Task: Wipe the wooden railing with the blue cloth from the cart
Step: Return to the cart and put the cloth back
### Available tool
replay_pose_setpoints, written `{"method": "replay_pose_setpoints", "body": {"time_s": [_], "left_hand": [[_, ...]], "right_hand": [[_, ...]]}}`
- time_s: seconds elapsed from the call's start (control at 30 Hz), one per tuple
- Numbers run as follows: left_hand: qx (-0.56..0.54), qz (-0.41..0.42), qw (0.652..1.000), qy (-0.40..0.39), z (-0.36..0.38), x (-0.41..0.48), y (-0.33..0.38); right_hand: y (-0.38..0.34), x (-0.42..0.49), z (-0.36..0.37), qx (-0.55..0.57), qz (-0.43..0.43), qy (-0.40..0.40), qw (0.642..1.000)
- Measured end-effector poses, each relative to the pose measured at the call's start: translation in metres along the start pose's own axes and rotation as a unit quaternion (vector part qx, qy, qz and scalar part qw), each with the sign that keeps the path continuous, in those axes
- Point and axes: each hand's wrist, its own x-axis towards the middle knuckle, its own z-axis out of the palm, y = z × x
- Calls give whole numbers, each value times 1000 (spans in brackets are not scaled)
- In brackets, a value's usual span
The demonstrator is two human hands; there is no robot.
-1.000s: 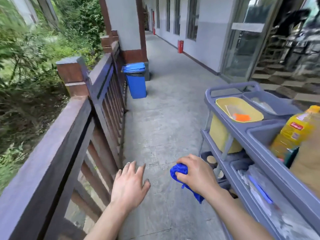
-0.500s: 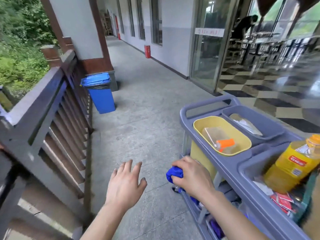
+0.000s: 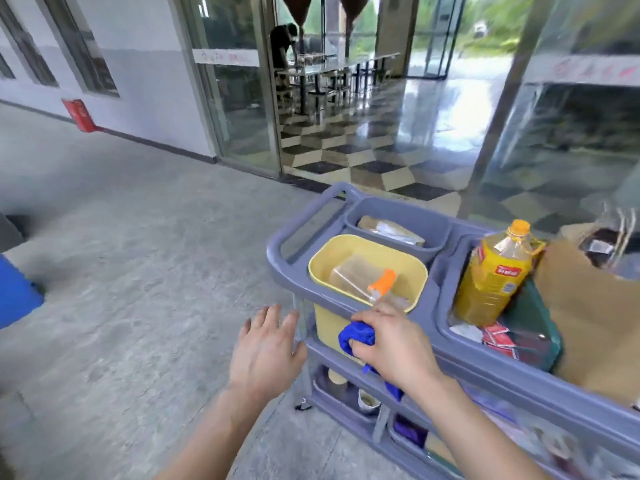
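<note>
While the left hand (image 3: 265, 351) hovers, the right hand (image 3: 391, 344) grips the blue cloth (image 3: 355, 336).

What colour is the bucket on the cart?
The bucket is yellow, seen best in the head view; it sits in the grey-purple cart.

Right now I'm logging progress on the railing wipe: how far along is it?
Done: the blue cloth is bunched in the right hand beside the cart. In hand: only carrying it; the left hand is open, empty. Left: all wiping, since no railing is in view.
</note>
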Motion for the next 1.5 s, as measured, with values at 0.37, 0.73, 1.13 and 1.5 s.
{"method": "replay_pose_setpoints", "body": {"time_s": [0.37, 0.73, 1.13, 1.5], "left_hand": [[-28, 162, 986, -16, 29, 83, 54], [-2, 217, 975, -42, 73, 157, 95], [5, 298, 946, -130, 119, 203, 92], [0, 294, 944, -149, 130, 207, 91]], "right_hand": [[62, -3, -28, -9, 151, 76, 986], [113, 40, -26, -15, 252, 184, 950], [112, 52, 58, -151, 327, 145, 922], [110, 58, 61, -166, 367, 126, 907]]}}
